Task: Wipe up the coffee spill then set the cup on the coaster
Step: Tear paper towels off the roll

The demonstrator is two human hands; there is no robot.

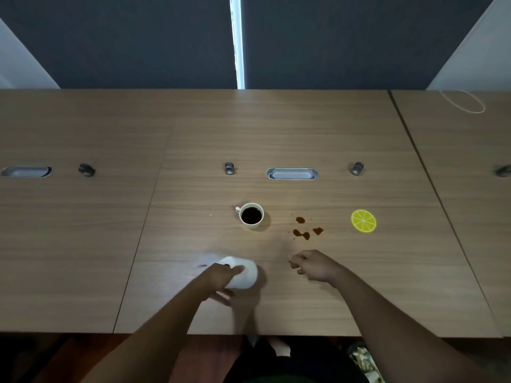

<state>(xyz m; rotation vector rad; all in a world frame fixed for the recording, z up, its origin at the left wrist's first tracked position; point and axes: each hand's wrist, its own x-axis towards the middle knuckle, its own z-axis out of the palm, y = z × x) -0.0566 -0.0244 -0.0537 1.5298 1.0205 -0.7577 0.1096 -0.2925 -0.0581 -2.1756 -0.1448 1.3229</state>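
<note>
Office setting: adjoining wood-grain table (193, 139) sections, an oval cable port (292, 173) at 12 o'clock, and dark roller blinds (138, 40) behind indicate a shared workstation.

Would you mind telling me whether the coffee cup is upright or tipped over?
Upright: the cup shows its round rim and dark coffee inside.

white cup (251, 216) of dark coffee upright; brown spill (305, 230) between it and lemon-slice coaster (363, 220).
</note>
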